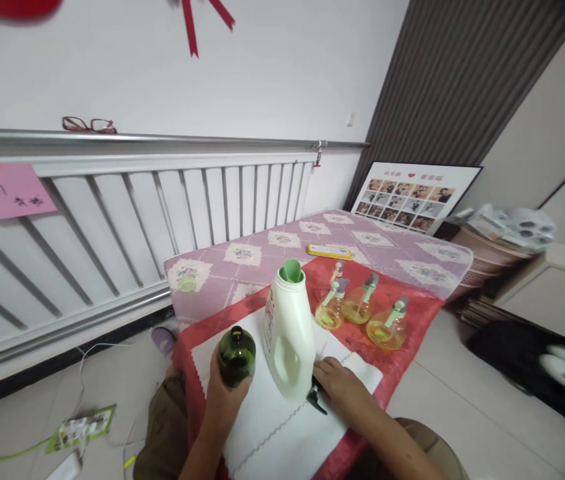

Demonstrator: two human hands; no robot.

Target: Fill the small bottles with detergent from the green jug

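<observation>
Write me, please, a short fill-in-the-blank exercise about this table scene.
1. The left hand holds a dark ____ bottle.
2. The right hand rests on the ____ cloth.
3. The spray bottles contain ____ liquid.
Missing words: green; white; yellow.

Setting: domestic living room. Evidence:
- long white ribbed wall radiator (162, 207)
- low table under pink floral-patterned cloth (262, 257)
- framed collage of portrait photographs (407, 197), leaning against dark striped wall panel (452, 80)
- red-rimmed spectacles (88, 125) on the radiator pipe
- red ribbon decoration (197, 20) on white wall
- pale tiled floor (452, 400)
</observation>
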